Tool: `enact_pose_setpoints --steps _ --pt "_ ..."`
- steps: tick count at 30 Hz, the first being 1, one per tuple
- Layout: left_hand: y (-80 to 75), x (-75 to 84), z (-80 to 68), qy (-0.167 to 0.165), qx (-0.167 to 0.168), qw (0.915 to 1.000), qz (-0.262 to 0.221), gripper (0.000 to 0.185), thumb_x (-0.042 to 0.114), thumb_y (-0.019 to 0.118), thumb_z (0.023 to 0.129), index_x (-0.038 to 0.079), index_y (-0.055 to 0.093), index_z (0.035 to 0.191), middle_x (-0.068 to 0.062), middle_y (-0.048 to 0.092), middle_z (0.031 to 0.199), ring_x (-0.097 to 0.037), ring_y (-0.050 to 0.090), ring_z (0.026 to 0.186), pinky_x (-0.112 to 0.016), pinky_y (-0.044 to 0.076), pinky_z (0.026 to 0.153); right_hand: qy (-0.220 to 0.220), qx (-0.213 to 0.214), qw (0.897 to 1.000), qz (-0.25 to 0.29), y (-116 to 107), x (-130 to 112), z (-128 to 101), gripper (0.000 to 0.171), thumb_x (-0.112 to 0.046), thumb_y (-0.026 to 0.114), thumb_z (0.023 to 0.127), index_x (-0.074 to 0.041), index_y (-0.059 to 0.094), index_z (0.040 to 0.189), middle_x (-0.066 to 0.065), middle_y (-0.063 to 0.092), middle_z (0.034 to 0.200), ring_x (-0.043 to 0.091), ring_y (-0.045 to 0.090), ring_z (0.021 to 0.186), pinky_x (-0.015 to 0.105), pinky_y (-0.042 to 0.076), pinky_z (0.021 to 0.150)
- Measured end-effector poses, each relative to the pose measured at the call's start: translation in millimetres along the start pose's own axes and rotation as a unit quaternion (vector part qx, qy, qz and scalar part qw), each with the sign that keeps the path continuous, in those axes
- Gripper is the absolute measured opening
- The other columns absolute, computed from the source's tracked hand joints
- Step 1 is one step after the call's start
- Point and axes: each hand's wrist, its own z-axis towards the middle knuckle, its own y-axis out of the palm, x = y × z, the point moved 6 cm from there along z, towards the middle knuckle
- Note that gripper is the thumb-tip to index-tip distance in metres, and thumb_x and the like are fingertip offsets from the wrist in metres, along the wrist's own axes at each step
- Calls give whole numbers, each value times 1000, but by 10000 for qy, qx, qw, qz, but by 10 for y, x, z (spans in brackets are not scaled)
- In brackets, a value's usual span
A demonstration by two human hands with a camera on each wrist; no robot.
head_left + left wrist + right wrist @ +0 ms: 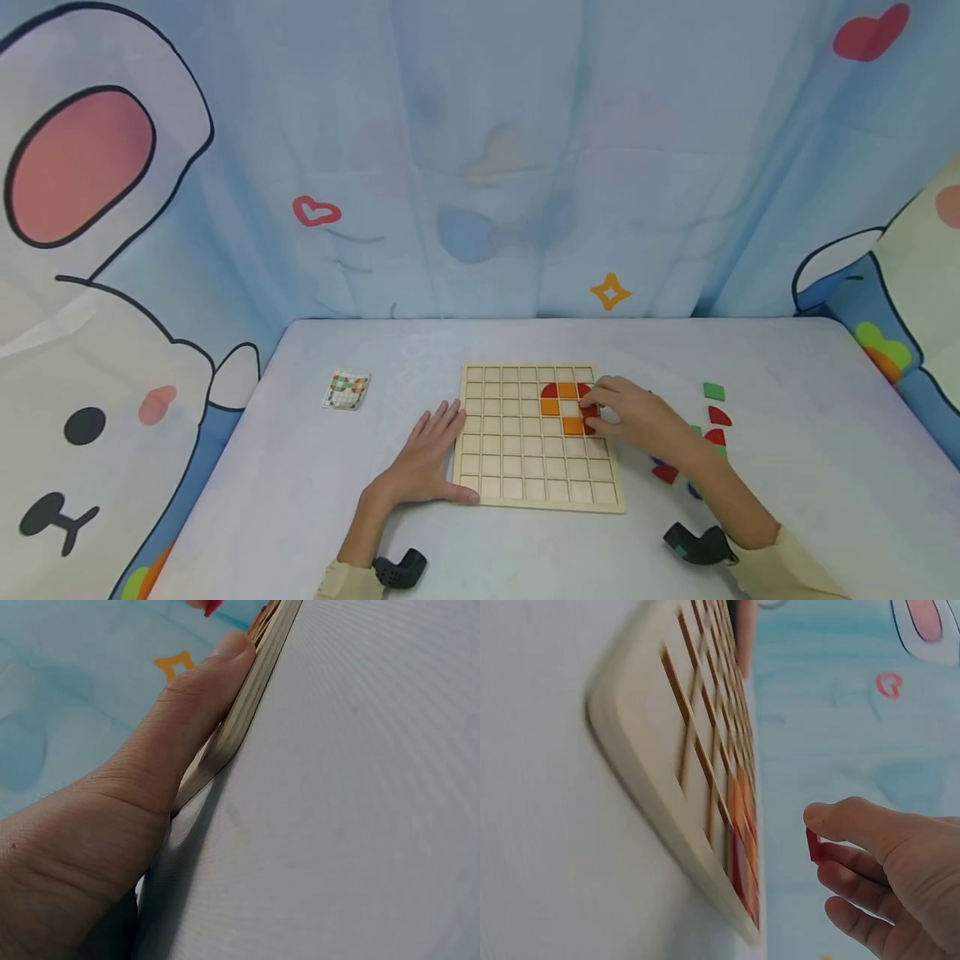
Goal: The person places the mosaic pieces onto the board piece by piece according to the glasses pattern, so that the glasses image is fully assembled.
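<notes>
A wooden grid board (pixel 517 467) lies on the pale table, with several orange and red tiles (pixel 564 392) set in its upper right cells. My left hand (pixel 429 454) lies flat beside the board's left edge, its thumb (pixel 196 705) pressed along the near rim of the board (pixel 247 712). My right hand (pixel 633 417) is over the board's right side and pinches a small red tile (pixel 814 846) between thumb and fingers, just above the board (pixel 660 742). Part of that red tile (pixel 590 411) shows at the fingertips in the head view.
Loose red and green tiles (pixel 716 414) lie on the table right of the board. A small pattern card (pixel 347 389) sits to the left. A cartoon curtain (pixel 480 167) hangs behind the table, whose far edge (pixel 525 319) meets it.
</notes>
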Motion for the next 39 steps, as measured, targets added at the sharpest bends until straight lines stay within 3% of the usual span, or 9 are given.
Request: enact_pose_setpoints --steps 4,10,18,24,33,39 --pt "-1 3 1 -21 -1 10000 -33 123 66 74 69 7 11 156 -9 5 165 -27 2 154 -52 5 124 -290 49 9995 120 169 -225 92 18 -24 78 82 -17 71 98 -1 65 99 16 60 90 33 58 79" --pt "3 4 2 -13 -21 10000 -15 122 65 74 69 6 11 156 -10 5 165 -27 2 154 -53 5 124 -428 204 9987 -181 316 -378 162 19 -26 79 81 -16 73 95 -1 66 97 13 59 86 29 58 75" --pt "4 1 8 -47 -53 10000 6 122 65 74 69 7 11 156 -9 4 166 -26 2 154 -52 4 124 -452 69 9984 -321 366 -403 172 15 -24 78 82 -13 75 92 -3 63 90 9 54 79 21 52 66" --pt "6 1 5 -68 -62 10000 9 123 66 73 69 8 11 157 -8 4 166 -26 1 154 -51 4 124 -516 87 9986 -44 350 -430 154 12 -16 76 83 -10 77 94 -2 61 86 8 50 74 17 48 62" --pt "19 -8 4 -50 -48 10000 30 122 67 73 69 8 12 157 -8 5 166 -27 3 154 -52 6 124 -371 146 9992 45 344 -422 131 13 -13 78 81 -10 78 93 -5 60 82 6 49 73 15 47 61" --pt "27 -24 5 -65 -60 9999 49 123 68 72 68 8 12 157 -8 4 166 -27 2 154 -52 6 124 -501 228 9985 -52 351 -419 129 14 -15 78 81 -11 78 94 -5 61 83 6 49 73 15 47 61"
